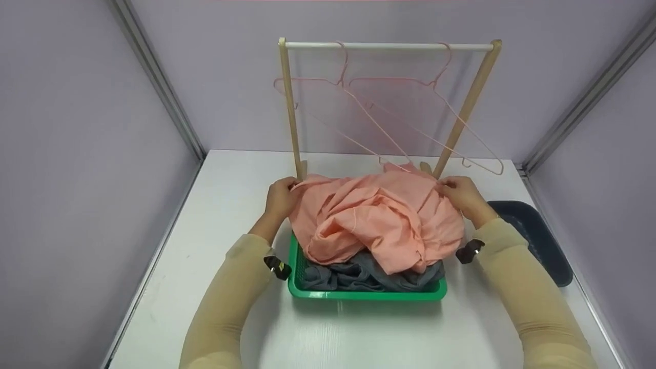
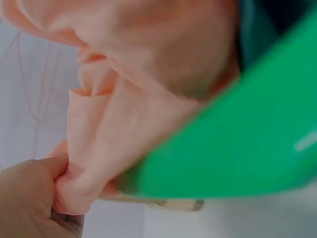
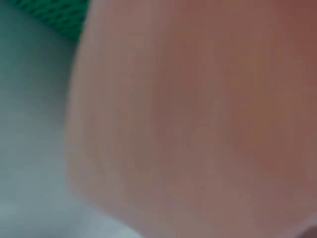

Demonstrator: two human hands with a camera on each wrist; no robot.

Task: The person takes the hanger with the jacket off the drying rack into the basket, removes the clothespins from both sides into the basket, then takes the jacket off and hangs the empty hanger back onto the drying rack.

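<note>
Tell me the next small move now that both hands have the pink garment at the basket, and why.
Probably lift it straight up. The left hand and right hand pinch opposite edges of the pink garment, still heaped over grey clothes in the green basket.

garment [image 1: 379,220] in basket [image 1: 364,294] — rack [image 1: 389,46] behind

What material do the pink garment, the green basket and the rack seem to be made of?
Pink garment: thin woven cloth, matte; it creases softly.
Green basket: probably moulded plastic, smooth, with a slight sheen.
Rack: posts look like pale wood; the white bar could be painted metal or plastic.
</note>
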